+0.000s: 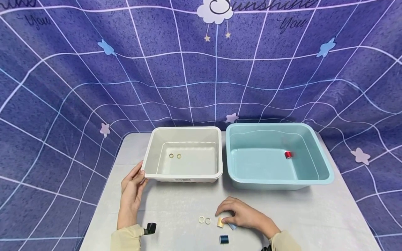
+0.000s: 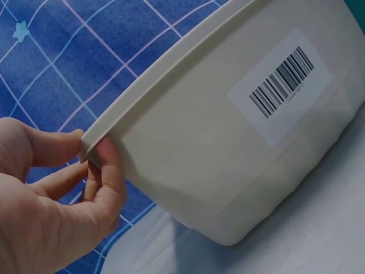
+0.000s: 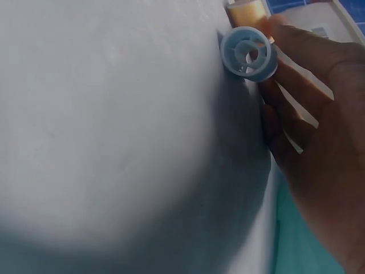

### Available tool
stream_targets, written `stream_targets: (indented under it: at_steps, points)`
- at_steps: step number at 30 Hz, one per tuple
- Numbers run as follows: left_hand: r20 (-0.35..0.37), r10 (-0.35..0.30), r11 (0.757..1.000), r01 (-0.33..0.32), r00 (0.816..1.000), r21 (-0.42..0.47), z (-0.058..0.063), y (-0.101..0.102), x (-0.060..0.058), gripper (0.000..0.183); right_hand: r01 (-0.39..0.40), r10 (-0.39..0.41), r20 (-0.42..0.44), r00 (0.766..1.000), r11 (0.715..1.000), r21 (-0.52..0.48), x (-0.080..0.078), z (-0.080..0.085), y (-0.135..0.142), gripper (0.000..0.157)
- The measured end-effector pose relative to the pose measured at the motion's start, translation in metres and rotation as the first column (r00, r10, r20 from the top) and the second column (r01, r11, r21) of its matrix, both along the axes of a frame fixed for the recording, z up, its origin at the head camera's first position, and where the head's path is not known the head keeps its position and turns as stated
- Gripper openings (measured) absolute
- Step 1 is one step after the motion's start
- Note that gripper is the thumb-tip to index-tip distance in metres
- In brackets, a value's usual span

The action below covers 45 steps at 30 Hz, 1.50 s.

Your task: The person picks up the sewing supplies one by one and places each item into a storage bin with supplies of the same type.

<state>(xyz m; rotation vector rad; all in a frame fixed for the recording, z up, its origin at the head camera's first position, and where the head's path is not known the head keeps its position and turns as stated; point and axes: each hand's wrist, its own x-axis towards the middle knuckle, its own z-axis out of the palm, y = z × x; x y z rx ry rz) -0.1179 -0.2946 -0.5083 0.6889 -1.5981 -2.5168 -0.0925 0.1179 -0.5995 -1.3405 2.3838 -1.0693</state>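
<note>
Head view, twelve o'clock pointing away from the person. From where I stand, the left hand (image 1: 132, 191) pinches the rim of the white bin (image 1: 188, 176) at its eight o'clock corner. The yellow spool (image 1: 220, 222) lies on the table, five o'clock from that bin, under the arched fingers of the right hand (image 1: 240, 213); whether they have closed on it I cannot tell. Just beside it are the light-blue spool (image 1: 232, 226) at four o'clock, the dark blue spool (image 1: 224, 239) at six and two rings (image 1: 199, 219) at nine. The right wrist view shows the light-blue spool's hollow core. The yellow one is probably similar: light, stiff, hard to break, yet apt to roll. Best hold: thumb and forefinger across opposite sides of its middle.
</note>
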Motion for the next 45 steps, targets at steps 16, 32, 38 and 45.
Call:
stream_targets:
  at_steps: [16,32,38,45]
  points:
    - [0.001,0.011,1.000,-0.011,1.000,0.023,0.001,-0.002,0.003,0.057,0.079,-0.071,-0.124,0.990,0.995,0.065,0.015,-0.003,-0.027,0.048]
    - [-0.017,0.019,1.000,-0.019,1.000,0.017,-0.002,0.001,0.001,0.056,0.148,-0.127,-0.160,0.979,0.981,0.127,0.020,-0.003,-0.054,0.033]
    - [-0.031,0.013,1.000,-0.012,0.999,0.022,-0.002,0.001,0.001,0.057,0.169,-0.145,-0.192,0.971,0.979,0.115,0.022,-0.006,-0.056,0.030]
    - [-0.040,0.023,0.999,-0.022,0.999,0.036,-0.001,0.002,0.000,0.056,0.183,-0.156,-0.211,0.965,0.977,0.113,0.024,-0.009,-0.061,0.033]
